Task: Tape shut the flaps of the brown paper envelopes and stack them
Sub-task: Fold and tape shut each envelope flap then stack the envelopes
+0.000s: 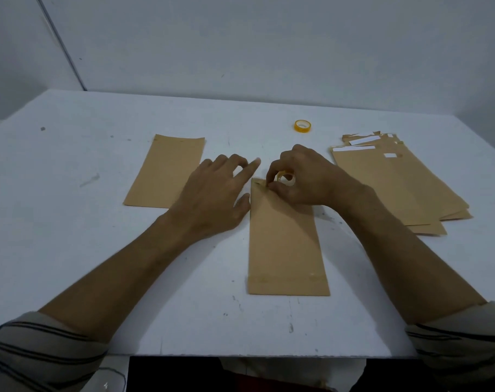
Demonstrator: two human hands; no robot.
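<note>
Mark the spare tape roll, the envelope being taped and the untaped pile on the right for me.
spare tape roll [302, 130]: head view, near outer wall.
envelope being taped [285, 244]: head view, middle of its face.
untaped pile [396, 188]: head view, top envelope's face.

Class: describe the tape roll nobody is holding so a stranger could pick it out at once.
On the white table, look toward the far edge, left of the envelope pile. A small yellow tape roll lies there alone; unlike the held roll in the right hand, nothing touches it.
</note>
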